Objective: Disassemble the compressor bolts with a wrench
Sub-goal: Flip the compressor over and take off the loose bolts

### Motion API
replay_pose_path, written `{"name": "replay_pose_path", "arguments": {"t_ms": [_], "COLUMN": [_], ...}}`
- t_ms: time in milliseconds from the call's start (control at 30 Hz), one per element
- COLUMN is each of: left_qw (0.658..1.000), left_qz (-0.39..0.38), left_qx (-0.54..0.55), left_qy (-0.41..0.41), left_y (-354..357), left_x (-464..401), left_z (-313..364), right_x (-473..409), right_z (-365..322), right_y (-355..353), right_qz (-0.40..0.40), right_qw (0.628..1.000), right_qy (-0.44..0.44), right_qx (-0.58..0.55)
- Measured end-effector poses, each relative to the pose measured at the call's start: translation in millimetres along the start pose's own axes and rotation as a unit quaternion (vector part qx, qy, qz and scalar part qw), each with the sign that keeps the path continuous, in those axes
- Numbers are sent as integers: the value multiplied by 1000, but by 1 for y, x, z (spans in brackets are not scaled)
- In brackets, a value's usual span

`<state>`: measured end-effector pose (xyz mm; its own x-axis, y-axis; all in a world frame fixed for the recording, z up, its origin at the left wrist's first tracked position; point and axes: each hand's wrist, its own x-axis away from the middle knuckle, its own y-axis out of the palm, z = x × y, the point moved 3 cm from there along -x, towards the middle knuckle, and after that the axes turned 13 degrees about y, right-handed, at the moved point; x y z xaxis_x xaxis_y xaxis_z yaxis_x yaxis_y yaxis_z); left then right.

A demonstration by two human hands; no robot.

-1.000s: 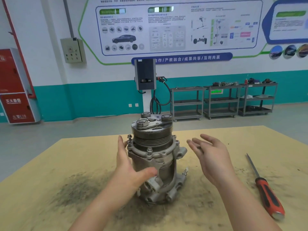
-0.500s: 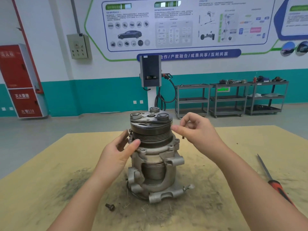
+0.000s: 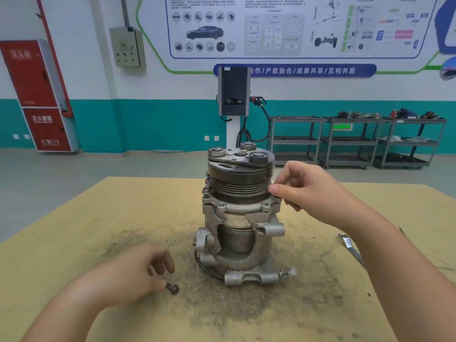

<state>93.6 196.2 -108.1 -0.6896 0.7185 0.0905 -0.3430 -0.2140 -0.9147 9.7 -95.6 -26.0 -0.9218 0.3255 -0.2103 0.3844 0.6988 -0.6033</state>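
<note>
Left hand (image 3: 138, 275) gone from flange, now low on table (image 3: 74, 230), front-left of compressor (image 3: 240, 213), fingers curled, tips touching or just beside loose bolt (image 3: 172, 288) lying on dirty patch; pinch or release: cannot tell, prob. just set down or about to pick up. Right hand (image 3: 306, 191) shifted slightly down, now against rt side of ribbed pulley (image 3: 240, 186), near flange rim. Compressor upright, centre of table, clutch plate up, mounting lugs toward camera. Meaning for task: at least one bolt already out, lying free on table; work appears to be by hand at this point, no wrench in either hand. Left arm pose: forearm in from lower left, palm down, knuckles up, thumb and index tips nearest bolt. Right arm pose: forearm in from lower right, wrist raised, thumb pressed to pulley edge, other fingers loosely bent, partly together; whether sth small is pinched there: cannot tell. Flange bolt (image 3: 206, 191) on left rim of housing sits proud, looks part-unscrewed. Metal tool (image 3: 350, 248) on table at right, mostly hidden behind right forearm; type unclear. Likely stage: mid-task, more flange bolts left around rim. Risk: loose bolt rolling off into grit; compressor unsupported by left hand, so push from right could tip it.
</note>
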Motion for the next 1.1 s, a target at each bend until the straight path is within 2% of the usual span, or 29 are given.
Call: {"name": "replay_pose_path", "arguments": {"t_ms": [167,500,600,667,733,800,833,900,967,1033,1100], "left_qw": [999,999,998,995,966,888,851,808,786,786,800], "left_qz": [-40,-20,-10,13,85,207,281,410,492,529,529], "left_qx": [-6,-4,9,66,205,359,376,311,214,119,61], "left_qy": [36,43,56,79,130,201,236,285,307,297,277], "left_y": [7,19,19,13,4,-12,-19,-29,-32,-29,-23], "left_x": [-4,-16,-17,-11,-5,4,5,3,-6,-19,-30], "left_z": [5,4,7,18,44,84,103,136,157,164,161], "right_x": [2,12,17,22,30,39,42,44,39,30,24], "right_z": [1,-1,-6,-13,-23,-34,-38,-41,-36,-25,-12], "right_y": [1,-10,-18,-23,-23,-21,-20,-18,-18,-16,-13], "right_qz": [40,18,68,115,117,96,88,82,95,111,103], "right_qw": [999,998,995,991,990,989,989,989,991,993,993], "right_qy": [-22,-3,-18,-50,-81,-103,-109,-112,-85,-20,46], "right_qx": [3,64,75,52,10,-35,-48,-51,-25,22,46]}}
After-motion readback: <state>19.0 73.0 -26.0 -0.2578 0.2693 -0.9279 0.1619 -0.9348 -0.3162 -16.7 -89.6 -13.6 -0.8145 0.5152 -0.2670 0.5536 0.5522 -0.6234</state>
